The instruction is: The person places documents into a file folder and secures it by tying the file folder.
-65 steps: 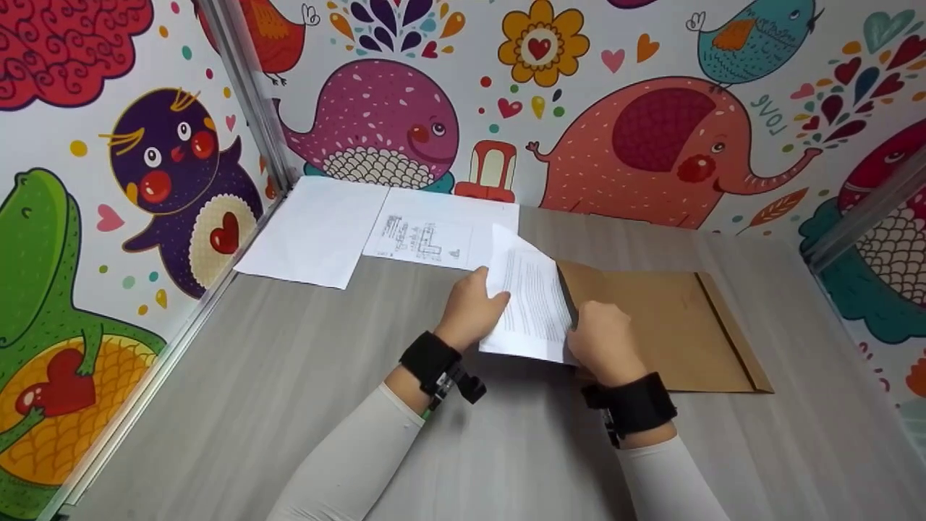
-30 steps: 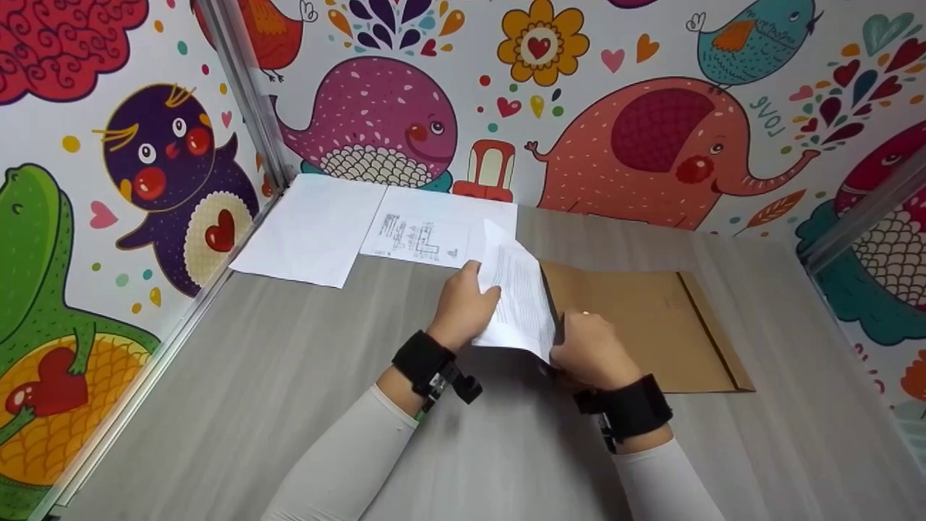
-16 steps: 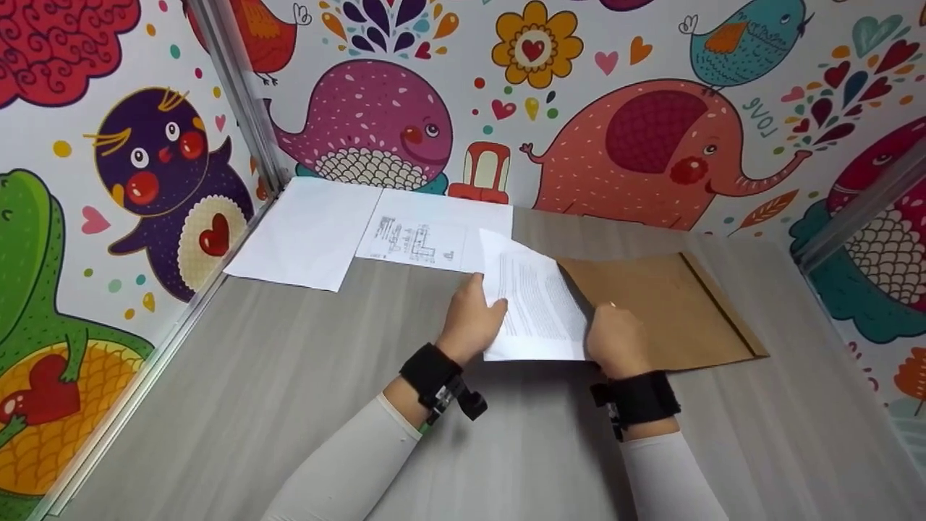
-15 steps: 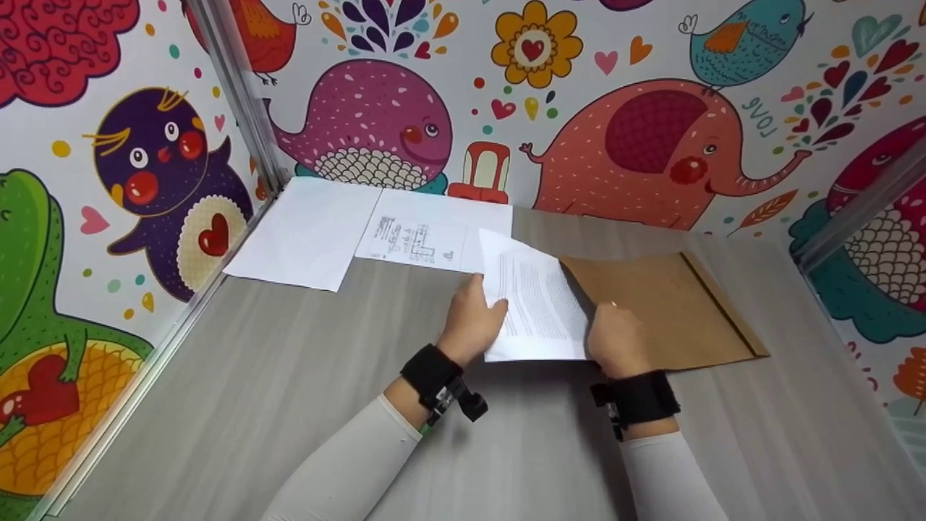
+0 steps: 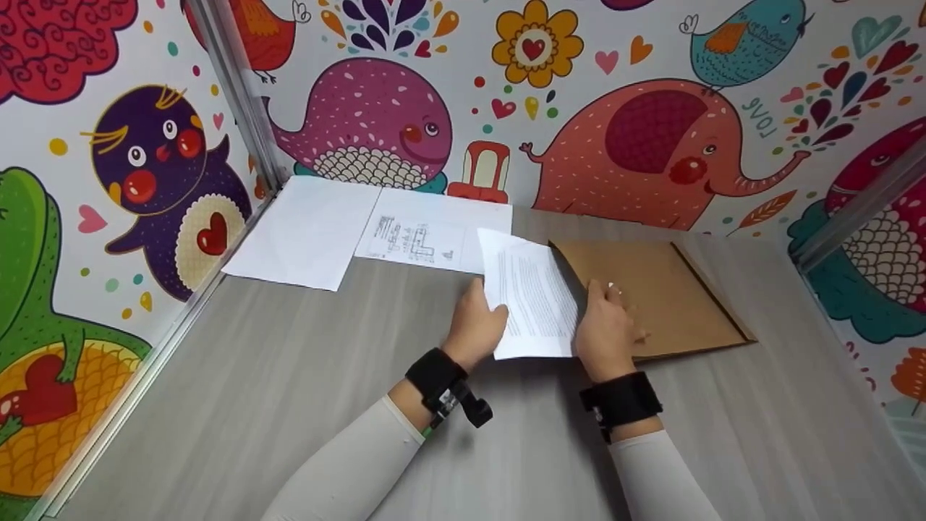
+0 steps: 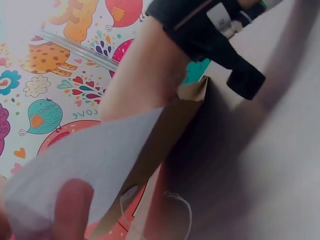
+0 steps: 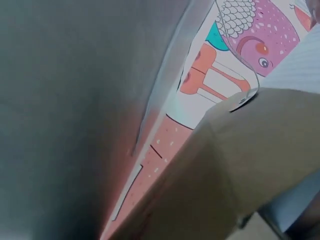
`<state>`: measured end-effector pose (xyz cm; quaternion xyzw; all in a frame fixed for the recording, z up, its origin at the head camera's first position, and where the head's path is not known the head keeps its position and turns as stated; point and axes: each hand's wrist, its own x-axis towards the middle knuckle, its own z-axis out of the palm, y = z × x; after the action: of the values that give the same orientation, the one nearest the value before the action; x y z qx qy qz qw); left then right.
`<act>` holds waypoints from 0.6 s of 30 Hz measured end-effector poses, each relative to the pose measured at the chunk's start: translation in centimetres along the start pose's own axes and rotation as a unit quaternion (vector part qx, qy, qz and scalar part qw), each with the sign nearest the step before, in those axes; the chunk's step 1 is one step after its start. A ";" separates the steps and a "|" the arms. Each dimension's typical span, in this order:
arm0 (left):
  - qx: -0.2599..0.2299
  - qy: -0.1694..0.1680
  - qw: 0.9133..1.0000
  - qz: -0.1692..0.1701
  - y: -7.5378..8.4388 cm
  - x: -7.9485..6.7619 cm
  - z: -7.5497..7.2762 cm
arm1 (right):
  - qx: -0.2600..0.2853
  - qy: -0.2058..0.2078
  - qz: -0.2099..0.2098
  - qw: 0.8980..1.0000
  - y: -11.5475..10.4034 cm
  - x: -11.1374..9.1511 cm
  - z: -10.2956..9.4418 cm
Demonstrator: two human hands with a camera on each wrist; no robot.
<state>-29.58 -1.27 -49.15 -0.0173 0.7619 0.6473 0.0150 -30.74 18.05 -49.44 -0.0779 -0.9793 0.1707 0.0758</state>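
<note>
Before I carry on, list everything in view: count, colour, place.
Envelope: 1, brown, right of centre
String: 1, whitish, at the envelope
Printed sheet: 1 visible, white, at the envelope's mouth
Drawing sheet: 1, white, back of table
Plain sheet: 1, white, back left
Table: 1, grey, beneath
Cartoon walls: multicoloured, left, back, right
Metal strips: several, silver, along wall edges
Left hand: 1, gripping printed sheet
Right hand: 1, holding envelope
Wrist straps: 2, black, wrists
Sleeves: 2, light grey, forearms
</note>
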 end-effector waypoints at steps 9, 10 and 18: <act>-0.046 -0.082 0.995 -0.019 -0.5 -0.8 0.9 | -0.003 -0.003 -0.048 0.999 -1.5 -1.0 -0.3; -0.046 -0.092 0.994 -0.026 -0.5 -0.9 0.9 | -0.001 0.002 -0.060 0.998 -1.8 -1.2 -0.3; -0.021 -0.091 0.995 -0.038 -0.4 -0.5 0.3 | 0.056 0.020 -0.163 0.985 -1.9 -1.7 -0.4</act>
<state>-29.03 -1.05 -49.52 0.0122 0.7427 0.6606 0.1090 -29.28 16.06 -48.62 0.0839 -0.9661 0.2093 0.1261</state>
